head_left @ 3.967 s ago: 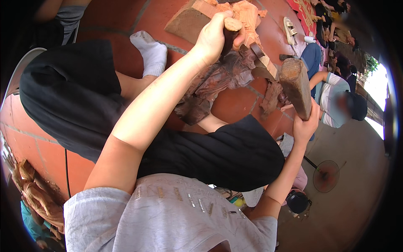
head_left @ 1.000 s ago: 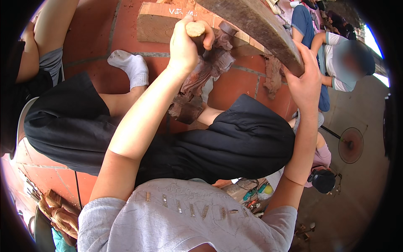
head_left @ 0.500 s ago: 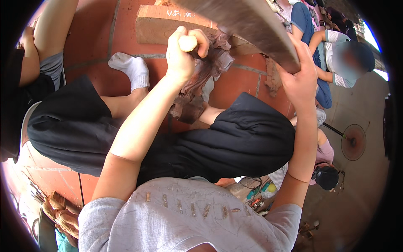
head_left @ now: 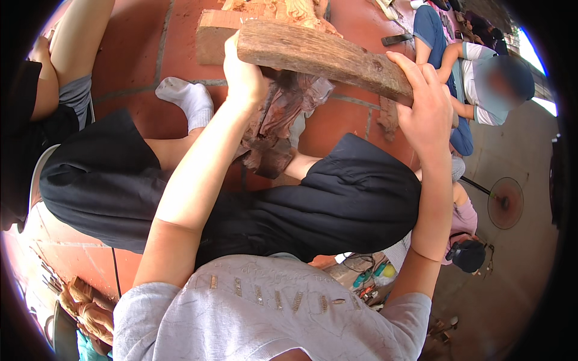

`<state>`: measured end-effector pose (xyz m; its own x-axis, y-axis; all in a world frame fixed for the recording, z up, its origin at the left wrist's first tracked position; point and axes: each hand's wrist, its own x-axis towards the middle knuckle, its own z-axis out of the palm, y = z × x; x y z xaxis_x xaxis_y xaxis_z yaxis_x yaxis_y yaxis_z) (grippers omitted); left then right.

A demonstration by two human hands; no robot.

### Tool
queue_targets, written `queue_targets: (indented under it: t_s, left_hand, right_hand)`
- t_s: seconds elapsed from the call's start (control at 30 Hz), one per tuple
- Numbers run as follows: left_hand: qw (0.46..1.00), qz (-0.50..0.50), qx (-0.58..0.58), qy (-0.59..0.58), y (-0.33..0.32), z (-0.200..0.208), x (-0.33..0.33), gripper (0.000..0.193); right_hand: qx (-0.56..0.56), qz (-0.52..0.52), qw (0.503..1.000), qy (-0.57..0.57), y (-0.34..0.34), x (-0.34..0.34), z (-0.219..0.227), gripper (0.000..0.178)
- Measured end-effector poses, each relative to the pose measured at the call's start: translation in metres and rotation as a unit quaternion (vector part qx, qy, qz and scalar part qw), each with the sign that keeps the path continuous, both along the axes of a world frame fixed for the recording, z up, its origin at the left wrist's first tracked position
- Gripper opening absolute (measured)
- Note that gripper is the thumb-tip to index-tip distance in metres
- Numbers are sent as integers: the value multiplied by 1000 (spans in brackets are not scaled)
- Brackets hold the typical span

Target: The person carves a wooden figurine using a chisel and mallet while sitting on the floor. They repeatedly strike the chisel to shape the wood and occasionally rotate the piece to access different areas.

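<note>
My right hand (head_left: 427, 108) grips one end of a thick, worn wooden mallet (head_left: 325, 57), a club-like bar. Its far end lies over the top of my left hand (head_left: 244, 81), which is closed around a chisel. The mallet hides the chisel and most of those fingers now; the earlier frame shows its pale round handle end. Below the mallet, between my legs, a dark brown wood carving (head_left: 280, 114) with folded, knotty relief stands near my foot. Its upper part is covered by the mallet and my left hand.
A wood block (head_left: 214, 36) and a lighter carved piece (head_left: 295, 9) lie ahead on red floor tiles. Seated people are close at left and right. At far right stands a fan (head_left: 506, 203). Behind me at lower left is a brown carved figure (head_left: 93, 313).
The mallet has come down from a raised, blurred position onto the top of the chisel, covering its handle end. My left hand has shifted slightly left.
</note>
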<state>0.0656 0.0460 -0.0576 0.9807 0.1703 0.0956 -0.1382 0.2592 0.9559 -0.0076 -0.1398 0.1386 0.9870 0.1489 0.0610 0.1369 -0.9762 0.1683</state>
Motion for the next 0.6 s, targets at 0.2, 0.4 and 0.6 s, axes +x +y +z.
queue_targets:
  t_s: [0.2,0.4,0.6]
  left_hand:
    - [942,-153,-265,136,13,34,9,51]
    - [907,-307,-279,70,-1,19,-3,56]
    - [934,-256,-237,83,-9,16,-7,60]
  right_hand:
    - [114,-10,993,-16,-14,-5,-2,68]
    - [148,8,988,-41,-19,-3,-2,67]
    - [146,3,989,-35,-26,-7,-3,67]
